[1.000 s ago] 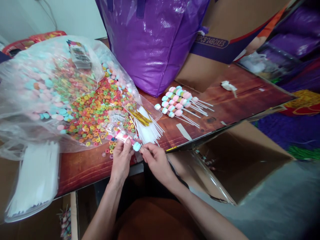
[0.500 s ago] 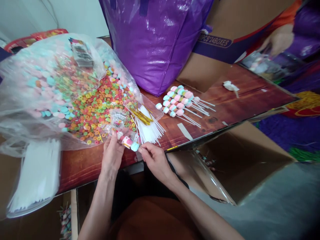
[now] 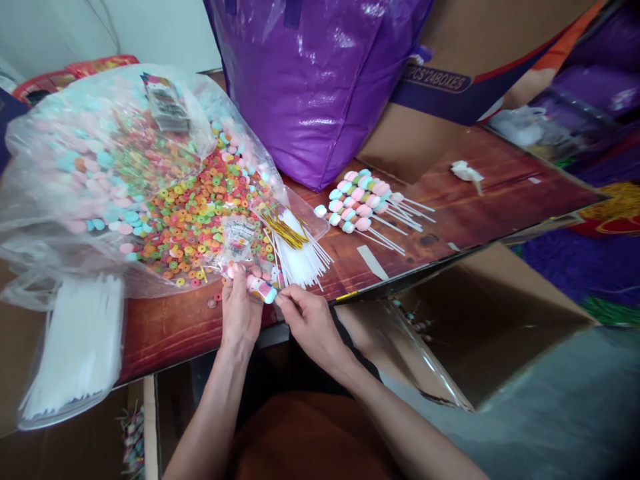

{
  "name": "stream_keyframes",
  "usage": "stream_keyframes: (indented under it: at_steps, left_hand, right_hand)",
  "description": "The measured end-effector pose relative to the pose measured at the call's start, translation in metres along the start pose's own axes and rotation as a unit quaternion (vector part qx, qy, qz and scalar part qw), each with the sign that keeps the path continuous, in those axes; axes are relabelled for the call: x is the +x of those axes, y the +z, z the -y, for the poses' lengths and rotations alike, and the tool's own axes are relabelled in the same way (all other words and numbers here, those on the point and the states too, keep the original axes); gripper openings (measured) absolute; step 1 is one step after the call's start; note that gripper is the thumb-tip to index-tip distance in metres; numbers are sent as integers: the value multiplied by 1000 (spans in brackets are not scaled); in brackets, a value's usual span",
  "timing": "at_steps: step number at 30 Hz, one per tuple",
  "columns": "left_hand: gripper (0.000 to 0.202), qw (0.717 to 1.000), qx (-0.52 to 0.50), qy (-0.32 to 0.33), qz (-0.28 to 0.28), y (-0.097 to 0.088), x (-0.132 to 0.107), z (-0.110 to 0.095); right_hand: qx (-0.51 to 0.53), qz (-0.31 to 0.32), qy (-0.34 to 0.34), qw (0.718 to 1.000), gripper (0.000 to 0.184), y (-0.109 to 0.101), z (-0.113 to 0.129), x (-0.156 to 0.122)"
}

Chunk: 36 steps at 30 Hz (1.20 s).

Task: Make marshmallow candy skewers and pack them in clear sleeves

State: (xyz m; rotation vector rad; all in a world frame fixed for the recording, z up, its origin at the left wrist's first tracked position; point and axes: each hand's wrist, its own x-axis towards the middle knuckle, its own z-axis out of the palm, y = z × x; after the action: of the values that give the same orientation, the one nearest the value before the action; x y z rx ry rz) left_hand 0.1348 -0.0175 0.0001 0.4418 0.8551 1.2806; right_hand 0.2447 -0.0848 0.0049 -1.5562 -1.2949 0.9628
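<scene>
My left hand (image 3: 241,308) pinches a candy skewer (image 3: 263,289) carrying pink, white and blue pieces at the table's near edge. My right hand (image 3: 305,319) is closed on the skewer's stick end, just right of the blue piece. Directly above my hands lies a clear bag of white sticks and gold twist ties (image 3: 291,247). A large open plastic bag of coloured ring candies (image 3: 185,213) and pastel marshmallows spreads to the left. Several finished marshmallow skewers (image 3: 363,203) lie on the wooden table (image 3: 475,207) to the right.
A big purple bag (image 3: 310,80) stands at the back with a cardboard box (image 3: 450,73) beside it. A pack of white sticks (image 3: 75,347) hangs off the table's left front. An open cardboard box (image 3: 480,320) sits below the right edge. A white scrap (image 3: 466,172) lies far right.
My left hand slid left along the skewer, then came back toward the right hand. The candies now sit bunched between both hands; the right hand barely moved.
</scene>
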Motion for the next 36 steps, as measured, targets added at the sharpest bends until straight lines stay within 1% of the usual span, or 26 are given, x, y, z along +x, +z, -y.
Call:
stream_keyframes:
  at_steps: [7,9,13,15,17,20,21,23,26,28,31,34,36]
  left_hand:
    - [36,1000,6,-7,0,-4,0,0]
    - [34,1000,13,-15,14,-4,-3,4]
    - [30,999,38,-21,26,0,-11,11]
    - [29,998,46,-26,36,1,-13,10]
    - [30,998,36,-34,45,1,-12,6]
    - [32,999,18,-25,43,0,-9,-1]
    - [32,999,17,-21,42,-1,-8,-2]
    - [32,998,22,-28,43,-2,-8,-3]
    - [32,997,30,-51,43,-3,-12,0]
    - [31,998,30,-49,32,-5,-14,1]
    - [33,998,39,-50,31,-7,-17,2]
    - [36,994,53,-72,54,-10,-20,2]
    - [37,992,73,-85,53,-11,-23,4]
  right_hand:
    - [15,7,26,1000,27,4,-2,0]
    - [22,-7,39,999,25,8,-4,3]
    - [25,-59,51,997,8,22,-2,9]
    - [18,-74,45,996,7,22,0,9]
    - [2,-59,36,998,10,16,2,6]
    - [-12,5,28,1000,21,-1,1,-2]
    - [6,30,30,999,25,-6,0,-4]
    - [81,76,52,992,27,-12,-3,-8]
    - [201,120,121,965,27,-13,-5,-13]
    - [229,139,145,953,29,-11,-5,-17]
    - [202,134,123,962,28,-6,-6,-21]
    - [192,94,100,972,27,0,-9,-20]
    - [188,74,95,975,28,4,-12,-19]
